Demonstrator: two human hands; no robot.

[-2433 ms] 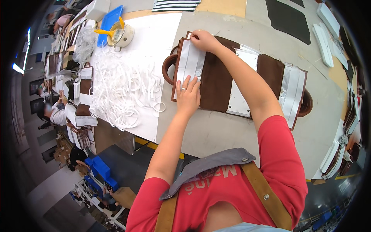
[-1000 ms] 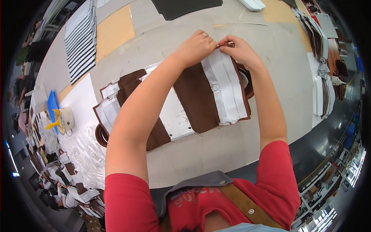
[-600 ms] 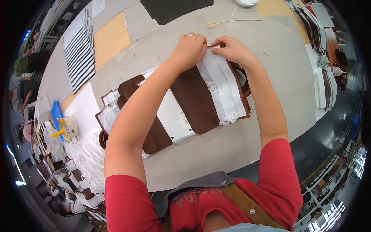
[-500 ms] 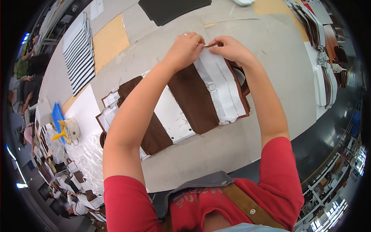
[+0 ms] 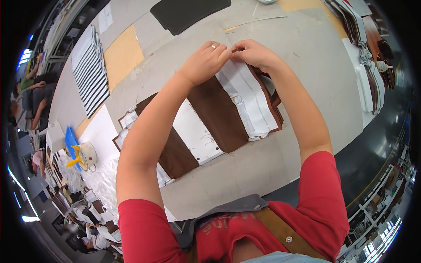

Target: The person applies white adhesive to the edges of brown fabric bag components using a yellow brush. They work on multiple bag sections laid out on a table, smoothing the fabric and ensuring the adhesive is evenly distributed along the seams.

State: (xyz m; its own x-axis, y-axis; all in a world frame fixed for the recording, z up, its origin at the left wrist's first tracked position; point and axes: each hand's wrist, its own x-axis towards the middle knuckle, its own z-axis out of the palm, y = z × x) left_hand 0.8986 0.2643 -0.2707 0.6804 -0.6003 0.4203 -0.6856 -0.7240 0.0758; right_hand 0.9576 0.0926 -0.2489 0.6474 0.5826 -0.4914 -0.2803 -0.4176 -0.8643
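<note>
An unfinished bag piece [image 5: 218,116] lies flat in front of me, with dark brown fabric strips, white backing panels and brown trimmed edges. A dark brown handle loop [image 5: 274,99] shows at its right side, partly behind my right forearm. My left hand [image 5: 206,62], with a ring on one finger, is closed at the far edge of the right white panel [image 5: 246,98]. My right hand [image 5: 255,55] pinches the same far corner, its fingertips touching the left ones. The fingers hide the bit of edge between them. My left forearm covers part of the piece's left half.
Striped fabric [image 5: 90,72] and a black sheet [image 5: 188,15] lie farther back. At left stand a white pot with a yellow brush [image 5: 87,155] and a blue tray [image 5: 71,139]. Stacked brown and white pieces [image 5: 367,83] and a white bottle [image 5: 384,66] are at right. People sit beyond the left edge.
My hands have come together at the far edge; the brown strip that showed between the fingertips is now hidden. The bag piece stays in place, while the view has shifted slightly.
</note>
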